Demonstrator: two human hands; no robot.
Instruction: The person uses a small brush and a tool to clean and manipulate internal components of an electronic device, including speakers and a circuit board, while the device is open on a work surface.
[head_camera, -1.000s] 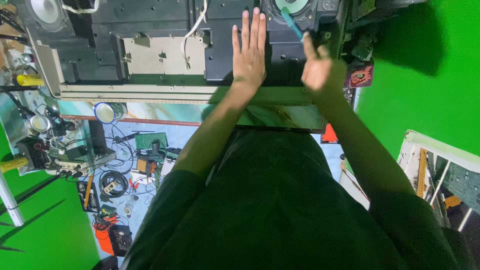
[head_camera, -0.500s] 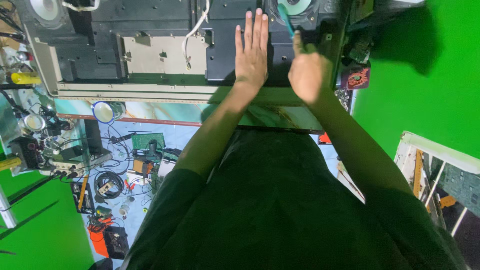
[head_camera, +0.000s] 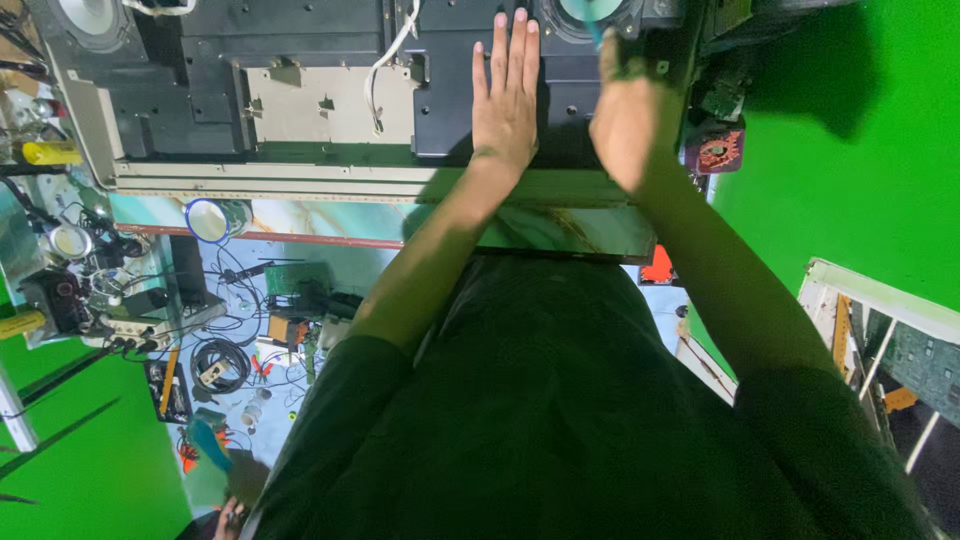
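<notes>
The opened flat-screen chassis (head_camera: 330, 90) lies along the far edge of the surface (head_camera: 330, 218). Left hand (head_camera: 505, 105) stays flat on it, fingers spread. Right hand (head_camera: 628, 125) has closed in, gripping a teal-handled tool (head_camera: 594, 22) by the speaker.

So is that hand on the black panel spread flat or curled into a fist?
Spread flat: the left hand lies palm-down on the black panel, fingers straight together.

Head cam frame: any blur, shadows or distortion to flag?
Head view: right hand smeared by motion blur, its teal tool soft; left hand sharp, flat on the black panel; dark shadow across the green backdrop; wide-angle stretch at edges.
</notes>
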